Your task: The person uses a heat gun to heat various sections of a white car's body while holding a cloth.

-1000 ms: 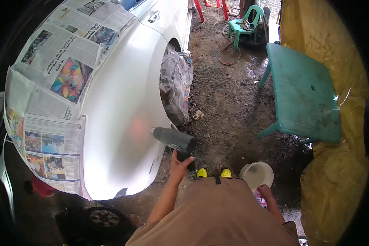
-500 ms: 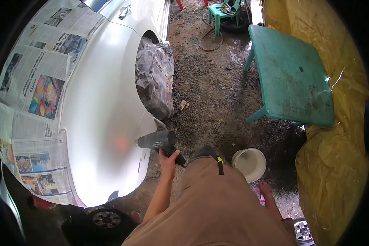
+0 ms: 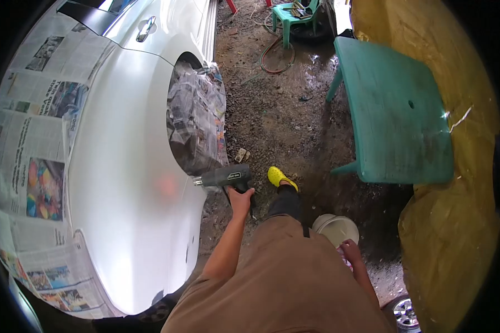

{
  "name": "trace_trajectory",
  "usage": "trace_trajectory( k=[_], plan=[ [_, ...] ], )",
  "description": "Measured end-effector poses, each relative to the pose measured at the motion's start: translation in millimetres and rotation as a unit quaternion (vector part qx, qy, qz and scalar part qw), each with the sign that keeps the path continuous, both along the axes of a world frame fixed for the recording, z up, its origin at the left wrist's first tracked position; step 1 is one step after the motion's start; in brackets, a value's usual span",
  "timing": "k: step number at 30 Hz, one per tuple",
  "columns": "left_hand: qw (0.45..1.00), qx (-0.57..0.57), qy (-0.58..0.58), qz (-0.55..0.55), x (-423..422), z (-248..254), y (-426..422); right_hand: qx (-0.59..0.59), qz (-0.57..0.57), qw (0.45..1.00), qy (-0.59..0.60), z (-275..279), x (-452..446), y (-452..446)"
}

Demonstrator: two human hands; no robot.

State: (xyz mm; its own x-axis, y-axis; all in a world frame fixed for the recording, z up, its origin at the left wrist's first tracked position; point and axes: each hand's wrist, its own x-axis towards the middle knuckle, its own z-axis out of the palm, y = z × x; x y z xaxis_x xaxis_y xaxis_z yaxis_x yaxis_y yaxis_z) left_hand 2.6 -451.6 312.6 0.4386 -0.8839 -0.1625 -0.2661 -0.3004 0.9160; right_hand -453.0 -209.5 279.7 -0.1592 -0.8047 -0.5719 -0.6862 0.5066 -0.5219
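Observation:
My left hand [image 3: 240, 203] is wrapped round the grip of a dark heat gun [image 3: 226, 176]. Its metal nozzle points left at the white car fender panel [image 3: 122, 166], a short gap away. A faint reddish glow [image 3: 168, 186] shows on the panel in front of the nozzle. Low on the right, my right hand [image 3: 350, 251] is closed on a pink and white cloth [image 3: 345, 259], beside the rim of a whitish bucket [image 3: 339, 225]. Most of the cloth is hidden by the hand and my shirt.
Newspaper [image 3: 44, 133] masks the car's left side, and more paper [image 3: 197, 111] fills the wheel arch. A green table [image 3: 400, 111] stands right, before a yellowish tarp [image 3: 472, 233]. A green chair [image 3: 294, 15] and hose [image 3: 263, 64] are farther off. Wet gravel [image 3: 278, 122] covers the ground.
My view has shifted, and a yellow shoe now shows. The heat gun sits a little farther from the panel. My right hand has come up slightly beside the bucket.

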Motion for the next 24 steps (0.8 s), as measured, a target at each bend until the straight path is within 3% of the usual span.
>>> trace_trajectory(
  k=[1, 4, 7, 10, 11, 16, 21, 24],
  plan=[
    [1.0, 0.005, -0.026, -0.005, -0.7, 0.3, -16.9, 0.056, -0.065, 0.996, -0.019, -3.0, 2.5, -24.4],
    [0.987, 0.099, -0.128, 0.019, -0.2, -3.3, -60.7, 0.058, -0.034, 0.998, -0.021, -6.9, 1.4, -96.1],
    [0.971, 0.145, -0.186, 0.027, 11.3, -19.8, -100.6, 0.068, -0.077, 0.994, -0.047, 17.6, 7.4, -182.4],
    [0.966, 0.131, -0.222, 0.028, 23.1, -33.8, -141.4, 0.009, -0.102, 0.993, -0.064, -1.6, 0.6, -248.7],
    [0.965, 0.152, -0.211, 0.029, 26.2, -32.9, -155.1, 0.01, -0.122, 0.987, -0.107, -0.9, 0.7, -270.7],
    [0.949, 0.225, -0.214, 0.051, 38.3, -31.6, -206.6, -0.01, -0.098, 0.991, -0.085, 5.4, 9.3, -349.8],
    [0.95, 0.223, -0.199, 0.093, 42.2, -32.8, -244.4, -0.033, -0.112, 0.982, -0.151, -0.7, 8.4, -434.1],
    [0.951, 0.232, -0.18, 0.1, 44.5, -32.4, -265.2, -0.049, -0.06, 0.99, -0.122, -7.6, 12.1, -491.8]
  ],
)
